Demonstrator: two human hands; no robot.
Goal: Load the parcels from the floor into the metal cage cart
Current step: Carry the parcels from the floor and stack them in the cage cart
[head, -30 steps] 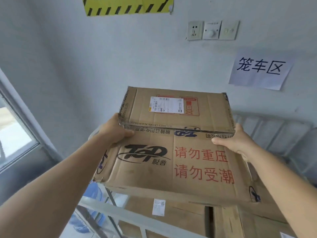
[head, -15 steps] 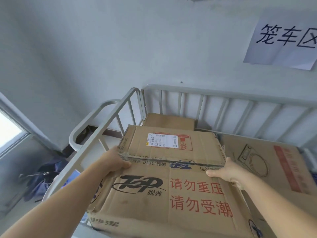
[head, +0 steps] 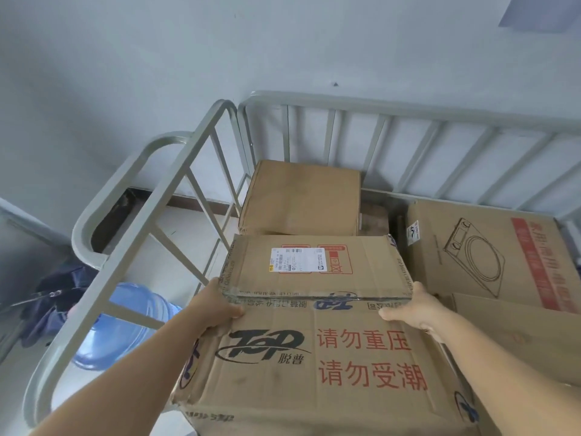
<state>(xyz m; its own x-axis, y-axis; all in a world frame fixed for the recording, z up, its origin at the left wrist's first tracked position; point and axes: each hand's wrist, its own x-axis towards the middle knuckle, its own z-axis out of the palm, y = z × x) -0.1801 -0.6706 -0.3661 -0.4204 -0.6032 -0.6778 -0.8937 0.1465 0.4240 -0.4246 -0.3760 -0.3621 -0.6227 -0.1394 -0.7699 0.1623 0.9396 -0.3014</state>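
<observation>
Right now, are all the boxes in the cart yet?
Not yet. A plain box and a cooker-picture box already sit inside the metal cage cart. The left hand and right hand hold a Top box over it. The floor is hidden.

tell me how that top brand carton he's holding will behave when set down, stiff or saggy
Probably somewhat saggy: the Top carton shows a crumpled near-left corner and creased flaps. Both the left hand and right hand grip its sides, which hints at bulk or weight. Its flat, wide shape should sit stable in the cage cart, unlikely to tip.
</observation>
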